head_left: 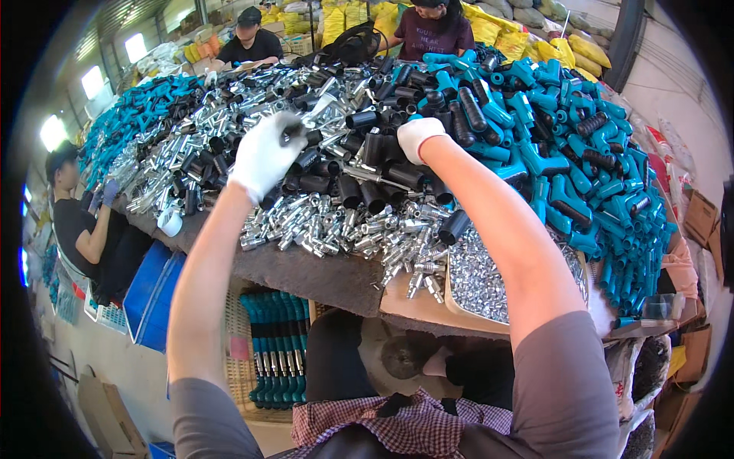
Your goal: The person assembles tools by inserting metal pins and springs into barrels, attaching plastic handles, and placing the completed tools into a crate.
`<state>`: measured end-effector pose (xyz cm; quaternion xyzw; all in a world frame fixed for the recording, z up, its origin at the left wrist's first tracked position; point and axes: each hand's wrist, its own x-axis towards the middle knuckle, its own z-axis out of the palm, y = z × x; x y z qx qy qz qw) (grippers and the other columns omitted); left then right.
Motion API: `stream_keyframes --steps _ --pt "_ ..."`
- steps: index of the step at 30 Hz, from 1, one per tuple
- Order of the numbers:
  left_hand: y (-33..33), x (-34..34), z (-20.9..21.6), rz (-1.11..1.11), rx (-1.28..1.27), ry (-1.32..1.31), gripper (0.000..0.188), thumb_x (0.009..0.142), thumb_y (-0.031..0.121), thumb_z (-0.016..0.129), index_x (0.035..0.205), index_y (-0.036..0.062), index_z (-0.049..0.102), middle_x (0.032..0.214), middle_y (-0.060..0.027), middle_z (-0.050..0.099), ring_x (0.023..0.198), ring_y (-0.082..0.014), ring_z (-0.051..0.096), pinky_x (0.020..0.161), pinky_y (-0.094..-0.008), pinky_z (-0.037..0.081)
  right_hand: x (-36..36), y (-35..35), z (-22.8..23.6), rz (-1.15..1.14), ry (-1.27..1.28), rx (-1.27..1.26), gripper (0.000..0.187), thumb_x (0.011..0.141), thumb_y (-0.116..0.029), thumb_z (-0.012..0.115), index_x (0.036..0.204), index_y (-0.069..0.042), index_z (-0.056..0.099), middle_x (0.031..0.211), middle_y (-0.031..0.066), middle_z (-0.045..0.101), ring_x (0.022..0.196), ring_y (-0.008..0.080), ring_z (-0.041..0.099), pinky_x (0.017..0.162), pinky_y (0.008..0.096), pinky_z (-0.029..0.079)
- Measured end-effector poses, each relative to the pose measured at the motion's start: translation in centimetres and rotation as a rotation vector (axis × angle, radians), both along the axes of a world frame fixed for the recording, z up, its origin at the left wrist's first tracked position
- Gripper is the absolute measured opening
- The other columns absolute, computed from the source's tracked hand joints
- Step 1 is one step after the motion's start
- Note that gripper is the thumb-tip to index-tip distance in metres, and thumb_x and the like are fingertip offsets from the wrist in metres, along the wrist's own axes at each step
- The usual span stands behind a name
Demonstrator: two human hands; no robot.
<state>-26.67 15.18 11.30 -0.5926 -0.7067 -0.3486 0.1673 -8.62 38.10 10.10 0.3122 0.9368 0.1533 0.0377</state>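
My left hand (267, 157), in a white glove with a dark, smudged finger side, hovers over the pile of black sleeves (313, 183) and silver metal parts. Motion blurs its fingers, so whether it holds a part cannot be told. My right hand (420, 138), also gloved in white, is closed at the border between the black sleeves and the teal plastic handles (535, 161). What its curled fingers grip is hidden; a bit of teal shows just beyond them. Silver threaded fittings (306, 222) lie heaped nearer to me, below both hands.
Small metal pieces fill a tray (459, 306) at the table's near edge. Beneath, a crate (237, 344) holds a row of teal-and-black assembled tools (279, 348). Blue bins (153, 294) stand left. Co-workers sit at the far side and left. A white cup (170, 222) sits on the left edge.
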Motion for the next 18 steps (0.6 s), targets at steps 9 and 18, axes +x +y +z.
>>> stream_keyframes --steps 9,18 --pt "-10.8 12.8 -6.1 -0.171 0.217 -1.277 0.034 0.096 0.015 0.055 0.127 -0.0006 0.053 0.094 -0.0087 0.065 0.063 -0.0121 0.061 0.051 -0.0227 0.050 7.7 -2.4 1.7 0.317 0.560 0.126 0.017 0.081 -0.019 0.060 0.088 -0.009 0.072 0.100 0.0165 0.066 0.095 0.0343 0.066 0.082 0.0450 0.054" --pt "-15.1 24.1 -8.3 -0.527 0.194 -0.840 0.030 0.096 0.029 0.065 0.106 0.0018 0.059 0.094 -0.0133 0.067 0.073 -0.0220 0.064 0.068 -0.0323 0.053 22.7 -26.5 -4.8 0.272 0.778 -0.748 0.036 0.076 -0.012 0.070 0.110 -0.006 0.057 0.086 0.0172 0.067 0.084 0.0369 0.067 0.073 0.0457 0.053"
